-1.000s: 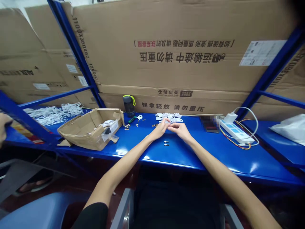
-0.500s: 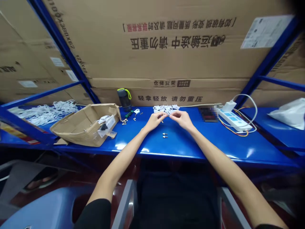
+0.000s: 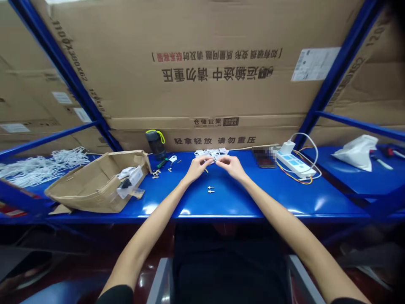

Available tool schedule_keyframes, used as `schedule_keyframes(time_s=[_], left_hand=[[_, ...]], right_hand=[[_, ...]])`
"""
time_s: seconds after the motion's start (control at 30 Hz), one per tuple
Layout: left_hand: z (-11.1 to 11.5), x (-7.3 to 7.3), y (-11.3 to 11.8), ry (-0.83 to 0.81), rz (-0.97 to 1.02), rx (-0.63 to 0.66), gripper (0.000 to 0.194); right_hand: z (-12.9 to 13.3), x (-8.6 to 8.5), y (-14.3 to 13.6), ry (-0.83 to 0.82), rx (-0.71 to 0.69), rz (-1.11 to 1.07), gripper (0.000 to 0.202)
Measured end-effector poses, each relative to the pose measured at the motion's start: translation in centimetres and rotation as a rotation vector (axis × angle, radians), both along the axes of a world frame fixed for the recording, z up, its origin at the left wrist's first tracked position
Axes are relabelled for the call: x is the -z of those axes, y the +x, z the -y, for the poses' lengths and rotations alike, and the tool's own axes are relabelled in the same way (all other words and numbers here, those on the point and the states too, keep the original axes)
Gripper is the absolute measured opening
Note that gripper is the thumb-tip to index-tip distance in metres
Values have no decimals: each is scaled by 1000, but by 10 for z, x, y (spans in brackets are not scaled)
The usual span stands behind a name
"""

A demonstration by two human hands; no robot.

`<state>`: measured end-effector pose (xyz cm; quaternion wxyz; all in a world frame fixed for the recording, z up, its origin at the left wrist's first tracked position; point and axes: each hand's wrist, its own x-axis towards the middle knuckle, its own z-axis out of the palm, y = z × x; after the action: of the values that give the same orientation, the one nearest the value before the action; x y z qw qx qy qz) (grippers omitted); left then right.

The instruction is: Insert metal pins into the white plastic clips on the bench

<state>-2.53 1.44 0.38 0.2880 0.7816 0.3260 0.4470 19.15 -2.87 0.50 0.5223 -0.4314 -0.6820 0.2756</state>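
Lying side by side on the bench [image 3: 237, 202], two pins [image 3: 211, 189] form the nearest small parts. Their long axes run approximately from 9 to 3 o'clock, pale collars toward 9 and thin metal shafts toward 3. Relative to the fingertips, the pins are at 6 o'clock, apart from both hands. The left hand [image 3: 196, 168] appears marginally nearer to them.

Beyond the pins, a brass piece [image 3: 206, 170] rests at 7 o'clock from the fingertips, beside the left hand; its axis is tilted. The right hand [image 3: 233, 166] faces the left, with the fingertips of both curled inward and close together. Finger state: bent in a pinch shape on each side. Whether either hand grasps a part cannot be confirmed; the fingertips are too small and blurred to tell.

At 12 o'clock, just past the fingers, is the heap [image 3: 211, 153] of white parts. At about 9 o'clock are the fittings [image 3: 156, 173], with the carton [image 3: 79, 196] farther out at 8 to 9. The power strip [image 3: 295, 164] is at 3 o'clock, past the dark, partly pixelated item [image 3: 265, 159]. The bottle [image 3: 157, 147] stands upright at 10 o'clock. The cardboard [image 3: 205, 95] forms the rear boundary at 12 o'clock.
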Motion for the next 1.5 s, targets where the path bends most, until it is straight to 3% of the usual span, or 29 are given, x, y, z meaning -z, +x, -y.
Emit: schedule_keyframes(time_s=[0.2,0.5,0.77,1.03,1.33,1.5], left_hand=[[0,-10,15,10,15,11,44],[8,7,17,-164,88,34,49],[13,7,24,-308,269,91,59],[12,13,23,-392,351,26,55],[9,12,19,-236,201,9,48],[11,10,17,-384,210,-3,49]], right_hand=[[-3,5,1,-9,33,27,40],[-2,2,2,-36,12,27,42],[3,-2,1,-23,7,-39,39],[0,5,-3,-101,-17,-150,48],[-3,4,5,139,115,296,21],[-7,5,10,194,110,404,14]])
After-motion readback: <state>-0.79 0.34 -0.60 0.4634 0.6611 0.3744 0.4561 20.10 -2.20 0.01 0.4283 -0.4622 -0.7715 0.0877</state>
